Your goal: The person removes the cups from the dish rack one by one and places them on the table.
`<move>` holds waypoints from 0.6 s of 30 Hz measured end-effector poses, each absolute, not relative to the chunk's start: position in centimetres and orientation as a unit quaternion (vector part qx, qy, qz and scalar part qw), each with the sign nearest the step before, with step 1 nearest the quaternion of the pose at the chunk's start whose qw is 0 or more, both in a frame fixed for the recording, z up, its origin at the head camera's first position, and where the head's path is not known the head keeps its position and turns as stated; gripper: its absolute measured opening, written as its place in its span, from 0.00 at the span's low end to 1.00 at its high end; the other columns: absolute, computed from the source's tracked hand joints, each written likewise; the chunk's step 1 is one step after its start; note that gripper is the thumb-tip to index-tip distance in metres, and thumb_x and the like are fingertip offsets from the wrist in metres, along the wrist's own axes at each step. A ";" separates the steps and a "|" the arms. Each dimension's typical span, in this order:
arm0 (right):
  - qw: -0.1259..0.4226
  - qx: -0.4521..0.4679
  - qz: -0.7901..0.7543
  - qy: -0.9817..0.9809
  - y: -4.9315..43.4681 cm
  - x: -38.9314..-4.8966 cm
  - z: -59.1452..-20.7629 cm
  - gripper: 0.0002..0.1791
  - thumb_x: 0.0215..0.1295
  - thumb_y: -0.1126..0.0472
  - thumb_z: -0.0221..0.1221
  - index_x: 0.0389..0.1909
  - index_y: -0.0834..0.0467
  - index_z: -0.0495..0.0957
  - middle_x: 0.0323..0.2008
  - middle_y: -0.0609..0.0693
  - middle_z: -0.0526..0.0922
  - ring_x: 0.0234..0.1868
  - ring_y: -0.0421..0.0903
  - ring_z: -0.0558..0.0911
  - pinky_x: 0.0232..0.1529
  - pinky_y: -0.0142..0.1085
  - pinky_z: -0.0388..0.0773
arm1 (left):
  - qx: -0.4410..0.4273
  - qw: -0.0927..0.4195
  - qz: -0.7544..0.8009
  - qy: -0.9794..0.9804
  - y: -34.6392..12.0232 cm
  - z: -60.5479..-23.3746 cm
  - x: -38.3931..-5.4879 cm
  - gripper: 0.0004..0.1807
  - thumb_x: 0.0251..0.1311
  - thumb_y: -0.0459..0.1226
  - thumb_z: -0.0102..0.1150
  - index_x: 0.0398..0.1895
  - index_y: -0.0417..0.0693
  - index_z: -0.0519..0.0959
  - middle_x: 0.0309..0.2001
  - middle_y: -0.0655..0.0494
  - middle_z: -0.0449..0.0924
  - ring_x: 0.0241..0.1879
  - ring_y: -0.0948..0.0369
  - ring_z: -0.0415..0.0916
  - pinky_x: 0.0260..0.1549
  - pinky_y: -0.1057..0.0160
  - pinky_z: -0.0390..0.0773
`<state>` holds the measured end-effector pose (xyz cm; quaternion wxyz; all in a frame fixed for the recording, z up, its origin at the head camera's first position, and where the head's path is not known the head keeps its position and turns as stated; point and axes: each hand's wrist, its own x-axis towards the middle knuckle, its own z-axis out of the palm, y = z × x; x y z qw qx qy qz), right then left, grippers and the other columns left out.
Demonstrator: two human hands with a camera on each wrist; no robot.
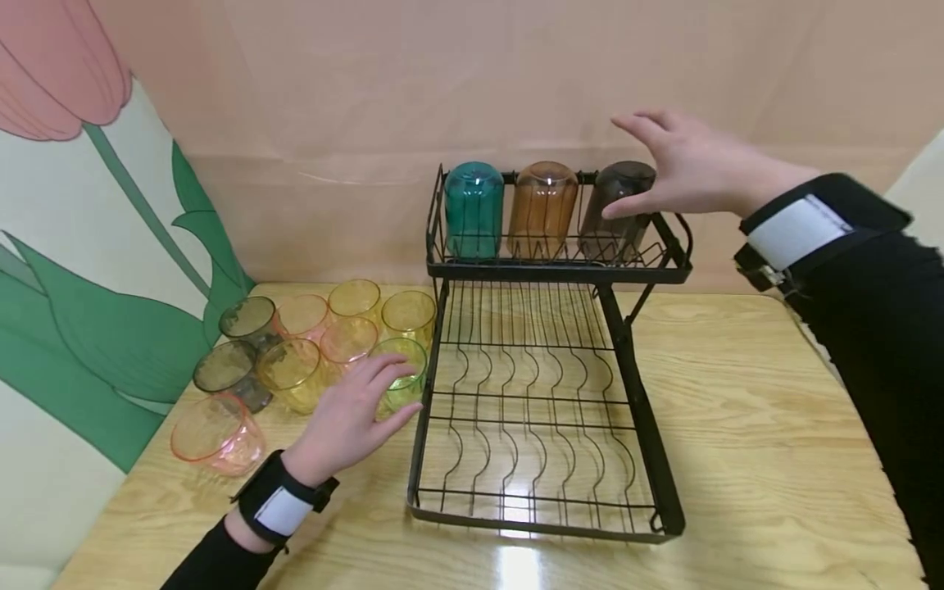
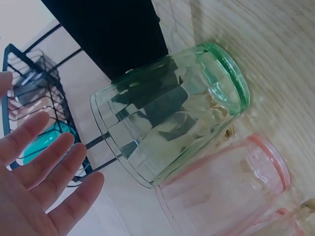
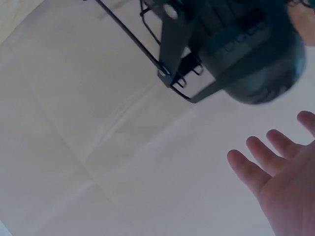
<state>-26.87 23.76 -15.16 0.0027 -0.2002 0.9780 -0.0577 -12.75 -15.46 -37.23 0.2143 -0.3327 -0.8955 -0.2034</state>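
My right hand (image 1: 689,168), its fingers spread, is beside the dark grey glass (image 1: 615,205) that stands upside down at the right end of the rack's top shelf. In the right wrist view a gap shows between the fingers and that glass (image 3: 261,64). A teal glass (image 1: 474,209) and an amber glass (image 1: 543,209) sit inverted to its left. At the lower left, my left hand (image 1: 350,422) has its fingers loosely bent near a green glass (image 1: 401,373). The left wrist view shows the fingers apart from the green glass (image 2: 172,113), holding nothing.
The black two-tier dish rack (image 1: 546,533) stands mid-table, with wire slots on its lower tier. Several pink, yellow and grey glasses, such as the pink glass (image 1: 221,434), stand upright left of it. A pinkish backdrop (image 1: 354,98) hangs close behind the rack.
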 end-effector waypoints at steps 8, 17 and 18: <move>0.036 -0.212 -0.035 0.976 23.6 -28.2 -17.2 0.64 0.53 0.32 0.65 0.77 0.56 0.37 0.72 0.72 0.41 0.64 0.76 0.56 0.57 0.70 0.56 | -0.326 0.209 -0.207 -0.899 -15.8 -37.3 -12.4 0.25 0.57 0.47 0.67 0.54 0.44 0.77 0.56 0.48 0.74 0.54 0.52 0.73 0.31 0.60 0.80; -0.014 -0.225 -0.052 0.973 23.6 -28.8 -18.5 0.45 0.57 0.35 0.63 0.68 0.58 0.61 0.53 0.67 0.68 0.46 0.66 0.75 0.40 0.57 0.75 | -0.309 0.199 -0.210 -0.906 -16.4 -37.8 -12.0 0.25 0.59 0.49 0.64 0.55 0.44 0.77 0.56 0.48 0.74 0.54 0.53 0.73 0.25 0.63 0.78; -0.020 -0.227 -0.056 0.972 23.7 -28.8 -18.7 0.43 0.58 0.37 0.64 0.66 0.59 0.62 0.52 0.66 0.69 0.45 0.66 0.76 0.39 0.57 0.76 | -0.307 0.198 -0.208 -0.907 -16.5 -37.9 -12.0 0.25 0.60 0.49 0.64 0.54 0.44 0.77 0.56 0.48 0.74 0.54 0.53 0.73 0.26 0.62 0.78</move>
